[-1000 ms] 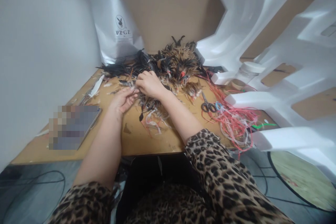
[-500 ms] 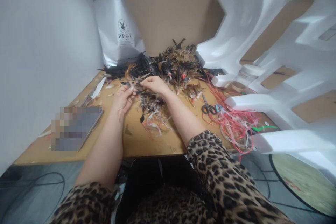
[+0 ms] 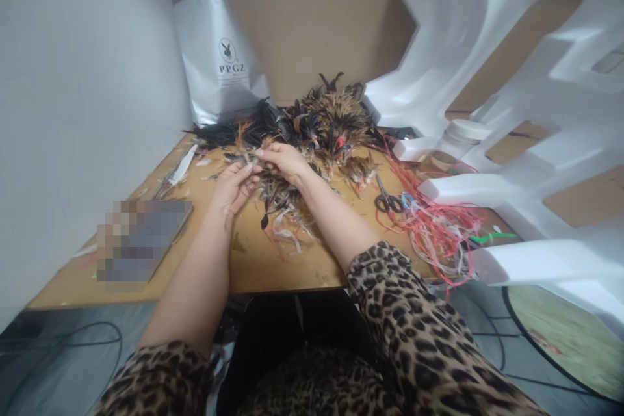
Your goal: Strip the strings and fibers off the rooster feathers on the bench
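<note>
My left hand [image 3: 236, 187] and my right hand [image 3: 283, 161] meet above the table, their fingertips almost touching. Each is closed in a pinch on small brownish feathers [image 3: 249, 158], partly hidden by the fingers. Beneath and beside my right hand lies a loose heap of dark and grey feathers [image 3: 280, 195], with whitish and pink strips [image 3: 290, 231] trailing from its near side. Farther back, a bundle of black feathers [image 3: 219, 134] and a big pile of brown feathers [image 3: 336, 110] rest on the table. One small feather bunch [image 3: 359, 172] sits right of my right wrist.
Black-handled scissors [image 3: 389, 200] lie beside tangled pink and red strips [image 3: 439, 234] on the right. White foam pieces [image 3: 517, 198] and a lidded jar [image 3: 463, 136] stand there. A blurred-out flat device [image 3: 146, 240] lies left on the wooden table [image 3: 287, 273]. A silvery bag [image 3: 219, 58] stands behind.
My left hand has shifted slightly right and my right hand slightly left, so the fingertips are closer. The feathers between them are now more covered.
</note>
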{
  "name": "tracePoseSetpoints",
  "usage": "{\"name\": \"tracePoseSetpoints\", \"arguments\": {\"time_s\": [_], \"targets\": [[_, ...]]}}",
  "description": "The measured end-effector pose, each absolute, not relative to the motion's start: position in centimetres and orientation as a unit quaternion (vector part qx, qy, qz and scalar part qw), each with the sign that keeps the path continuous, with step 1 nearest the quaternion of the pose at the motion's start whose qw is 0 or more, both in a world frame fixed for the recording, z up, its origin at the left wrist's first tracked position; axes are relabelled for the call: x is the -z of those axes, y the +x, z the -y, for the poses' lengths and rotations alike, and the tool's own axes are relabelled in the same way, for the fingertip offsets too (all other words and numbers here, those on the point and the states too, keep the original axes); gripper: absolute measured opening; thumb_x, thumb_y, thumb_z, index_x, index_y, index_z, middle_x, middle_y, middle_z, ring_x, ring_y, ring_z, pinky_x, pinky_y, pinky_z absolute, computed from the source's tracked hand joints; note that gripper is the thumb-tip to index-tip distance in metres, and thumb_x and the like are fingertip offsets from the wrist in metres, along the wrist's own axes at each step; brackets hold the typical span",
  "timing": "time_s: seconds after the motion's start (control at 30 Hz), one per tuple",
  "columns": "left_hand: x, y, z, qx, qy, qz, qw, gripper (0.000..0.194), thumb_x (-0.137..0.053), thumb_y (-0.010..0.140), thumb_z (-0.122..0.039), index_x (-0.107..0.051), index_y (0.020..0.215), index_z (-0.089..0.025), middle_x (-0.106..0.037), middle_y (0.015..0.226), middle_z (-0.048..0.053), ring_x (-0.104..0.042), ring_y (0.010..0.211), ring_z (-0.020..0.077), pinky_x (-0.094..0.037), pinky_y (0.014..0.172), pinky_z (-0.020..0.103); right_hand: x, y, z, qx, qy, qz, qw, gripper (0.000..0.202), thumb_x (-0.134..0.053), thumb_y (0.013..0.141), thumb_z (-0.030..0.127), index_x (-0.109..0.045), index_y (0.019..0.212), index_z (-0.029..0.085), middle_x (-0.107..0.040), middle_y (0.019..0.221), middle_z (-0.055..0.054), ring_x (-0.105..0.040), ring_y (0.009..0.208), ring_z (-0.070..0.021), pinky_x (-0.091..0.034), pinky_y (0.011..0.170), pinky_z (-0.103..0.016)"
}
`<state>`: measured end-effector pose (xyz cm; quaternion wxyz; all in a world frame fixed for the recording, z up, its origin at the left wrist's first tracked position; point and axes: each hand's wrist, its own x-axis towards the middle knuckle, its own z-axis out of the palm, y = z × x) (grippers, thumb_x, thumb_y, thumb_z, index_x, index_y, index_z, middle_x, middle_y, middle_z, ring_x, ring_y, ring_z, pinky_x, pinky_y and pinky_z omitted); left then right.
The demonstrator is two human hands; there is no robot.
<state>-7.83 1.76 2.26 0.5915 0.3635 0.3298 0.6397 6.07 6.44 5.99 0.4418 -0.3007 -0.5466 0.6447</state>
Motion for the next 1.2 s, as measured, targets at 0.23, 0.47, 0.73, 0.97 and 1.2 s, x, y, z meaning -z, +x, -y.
{"name": "tracePoseSetpoints", "arguments": {"time_s": [0.23, 0.47, 0.73, 0.97, 1.2], "targets": [[-2.4, -7.7, -1.6, -0.617, 0.312, -0.349, 0.632, 0.008, -0.064, 0.073, -0.008, -0.06, 0.079, -0.012, -0.071, 0.073, 0.004, -0.062, 0.052, 0.0057, -0.049, 0.05, 0.011, -6.1, 6.2, -6.3, -0.575, -0.306, 0.597, 0.468, 0.037, -0.074, 0.059, 0.042, -0.05, 0.06, 0.014, -0.044, 0.045, 0.009, -0.033, 0.041, -0.0017, -0.025, 0.042, -0.016], [-2.2, -7.6, -1.8, -0.609, 0.343, -0.355, 0.62, 0.016, -0.067, 0.07, -0.008, -0.063, 0.085, -0.01, -0.071, 0.071, 0.005, -0.062, 0.05, 0.0065, -0.047, 0.044, 0.01, -5.8, 6.2, -6.4, -0.553, -0.315, 0.621, 0.457, 0.038, -0.071, 0.061, 0.041, -0.044, 0.055, 0.015, -0.04, 0.044, 0.009, -0.031, 0.043, -0.0025, -0.024, 0.045, -0.018], [-2.0, -7.4, -1.8, -0.602, 0.373, -0.391, 0.588, 0.017, -0.071, 0.068, -0.014, -0.064, 0.082, -0.008, -0.07, 0.071, 0.007, -0.063, 0.052, 0.008, -0.046, 0.045, 0.011, -5.3, 6.1, -6.8, -0.542, -0.317, 0.636, 0.448, 0.036, -0.071, 0.062, 0.039, -0.046, 0.055, 0.015, -0.04, 0.043, 0.009, -0.031, 0.041, -0.0018, -0.022, 0.043, -0.017], [-2.0, -7.5, -1.8, -0.616, 0.357, -0.403, 0.575, 0.016, -0.073, 0.066, -0.015, -0.062, 0.076, -0.01, -0.071, 0.075, 0.006, -0.062, 0.052, 0.0068, -0.045, 0.044, 0.011, -5.9, 6.4, -6.7, -0.591, -0.326, 0.576, 0.461, 0.038, -0.07, 0.066, 0.044, -0.047, 0.058, 0.015, -0.043, 0.043, 0.007, -0.032, 0.037, -0.0023, -0.023, 0.038, -0.017], [-1.9, -8.4, -2.6, -0.658, 0.228, -0.372, 0.614, 0.006, -0.064, 0.075, -0.01, -0.059, 0.076, -0.013, -0.068, 0.068, 0.0, -0.06, 0.05, 0.0041, -0.043, 0.04, 0.009, -6.1, 6.7, -7.0, -0.6, -0.319, 0.566, 0.467, 0.04, -0.073, 0.059, 0.05, -0.055, 0.064, 0.014, -0.05, 0.052, 0.005, -0.036, 0.042, -0.0027, -0.024, 0.038, -0.016]]}}
